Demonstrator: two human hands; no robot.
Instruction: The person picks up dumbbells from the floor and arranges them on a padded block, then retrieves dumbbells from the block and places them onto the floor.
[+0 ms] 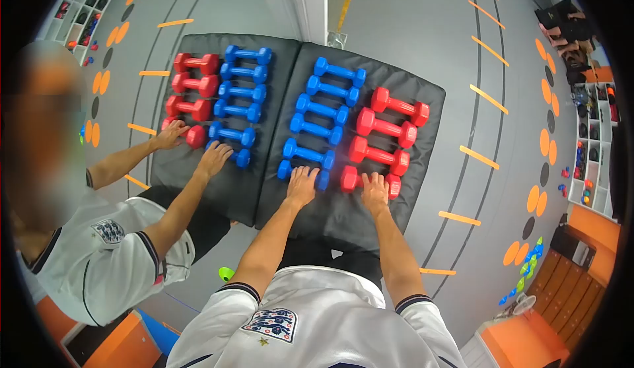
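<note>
My left hand (302,186) lies over the handle of the nearest blue dumbbell (322,180), its fingers curling across the bar. To its right, my right hand (375,193) is closed over the handle of the nearest red dumbbell (393,186). Both dumbbells rest on a black padded mat (330,217). Beyond my left hand runs a column of several blue dumbbells (316,127); a column of red dumbbells (386,128) stretches beyond my right. The undersides of my fingers are hidden.
Along the left, a mirror reflects the mat (228,193), the dumbbells and my own body. A white post (310,5) rises at the mat's far edge. Orange strips (489,99) and round markers (545,142) dot the grey floor. Shelves (598,143) with gear stand at far right.
</note>
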